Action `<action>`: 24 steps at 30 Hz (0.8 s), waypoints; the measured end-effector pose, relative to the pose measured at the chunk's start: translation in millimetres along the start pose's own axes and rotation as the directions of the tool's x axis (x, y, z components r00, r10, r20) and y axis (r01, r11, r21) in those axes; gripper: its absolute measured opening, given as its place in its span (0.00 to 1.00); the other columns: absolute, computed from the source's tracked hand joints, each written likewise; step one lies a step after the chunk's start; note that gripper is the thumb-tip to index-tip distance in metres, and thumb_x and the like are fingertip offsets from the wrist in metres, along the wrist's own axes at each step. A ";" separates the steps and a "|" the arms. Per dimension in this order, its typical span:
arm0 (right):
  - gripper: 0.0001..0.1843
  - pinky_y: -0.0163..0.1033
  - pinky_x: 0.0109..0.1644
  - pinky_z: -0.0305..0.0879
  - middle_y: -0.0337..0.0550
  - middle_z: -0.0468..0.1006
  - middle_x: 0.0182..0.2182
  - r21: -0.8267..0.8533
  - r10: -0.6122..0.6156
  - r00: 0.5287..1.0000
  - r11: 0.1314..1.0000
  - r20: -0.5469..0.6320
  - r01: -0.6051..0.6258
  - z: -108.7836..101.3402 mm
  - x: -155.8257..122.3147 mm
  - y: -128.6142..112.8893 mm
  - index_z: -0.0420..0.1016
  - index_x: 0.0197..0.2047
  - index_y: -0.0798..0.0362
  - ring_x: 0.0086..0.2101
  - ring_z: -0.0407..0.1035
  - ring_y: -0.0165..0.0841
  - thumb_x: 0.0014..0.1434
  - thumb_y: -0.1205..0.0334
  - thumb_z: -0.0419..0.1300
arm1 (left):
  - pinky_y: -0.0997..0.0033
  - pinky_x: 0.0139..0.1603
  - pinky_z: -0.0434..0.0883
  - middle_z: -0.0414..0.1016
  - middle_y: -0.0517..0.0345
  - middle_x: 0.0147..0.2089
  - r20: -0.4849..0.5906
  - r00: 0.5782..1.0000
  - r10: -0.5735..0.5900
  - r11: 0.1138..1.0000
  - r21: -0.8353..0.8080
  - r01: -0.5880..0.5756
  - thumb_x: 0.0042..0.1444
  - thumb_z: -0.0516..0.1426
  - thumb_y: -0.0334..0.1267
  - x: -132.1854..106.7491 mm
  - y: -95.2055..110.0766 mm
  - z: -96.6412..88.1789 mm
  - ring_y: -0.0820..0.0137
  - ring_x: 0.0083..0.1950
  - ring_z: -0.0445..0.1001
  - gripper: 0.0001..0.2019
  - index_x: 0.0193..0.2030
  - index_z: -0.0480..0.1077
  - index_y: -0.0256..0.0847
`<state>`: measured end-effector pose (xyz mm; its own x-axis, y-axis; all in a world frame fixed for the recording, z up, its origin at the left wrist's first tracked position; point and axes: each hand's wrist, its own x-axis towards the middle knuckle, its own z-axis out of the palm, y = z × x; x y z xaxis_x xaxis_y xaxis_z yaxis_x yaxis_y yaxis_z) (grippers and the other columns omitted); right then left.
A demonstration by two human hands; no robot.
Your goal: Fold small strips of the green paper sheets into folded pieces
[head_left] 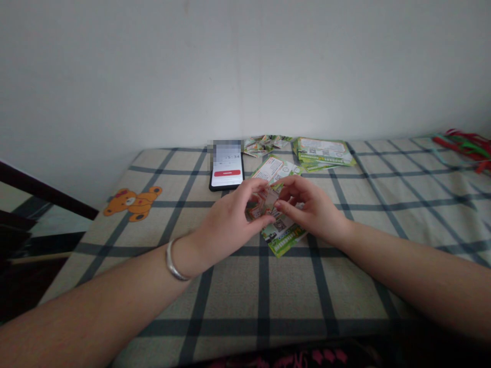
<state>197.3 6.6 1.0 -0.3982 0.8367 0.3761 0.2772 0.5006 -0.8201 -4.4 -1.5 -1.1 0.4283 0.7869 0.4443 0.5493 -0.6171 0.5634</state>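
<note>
A green-and-white printed leaflet [284, 243] lies slanted on the cloth in front of me. Just over it, my left hand [233, 209], with a silver bangle at the wrist, curls its thumb and fingers around a small printed piece [264, 202], reddish and partly see-through or shiny. My right hand [310, 204] pinches the same piece from the other side between thumb and fingertips. Fingers cover part of it, so whether it is a folded card or a packet I cannot tell.
Behind the hands stands a phone [227, 171] with a lit screen. Several small folded printed pieces [264, 144] lie beside it, then a stack of green leaflets [326, 152]. A bear cutout [134, 203] is at left, red and green items [468, 148] at far right.
</note>
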 end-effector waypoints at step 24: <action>0.17 0.35 0.32 0.71 0.39 0.82 0.35 -0.219 0.014 1.000 0.976 0.015 -0.010 -1.3 -5.3 -2.7 0.67 0.51 0.48 0.30 0.76 0.30 0.59 0.61 0.60 | 0.60 0.57 0.74 0.69 0.51 0.56 0.089 0.992 -0.092 0.929 -0.352 0.117 0.57 0.59 0.34 1.9 -6.6 6.7 0.65 0.56 0.73 0.21 0.56 0.59 0.44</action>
<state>199.8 1.0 1.7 -0.4070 0.8401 0.3585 0.4657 0.5285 -0.7098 -2.3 4.1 -8.6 0.4383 0.8372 0.3271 0.3079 -0.4818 0.8204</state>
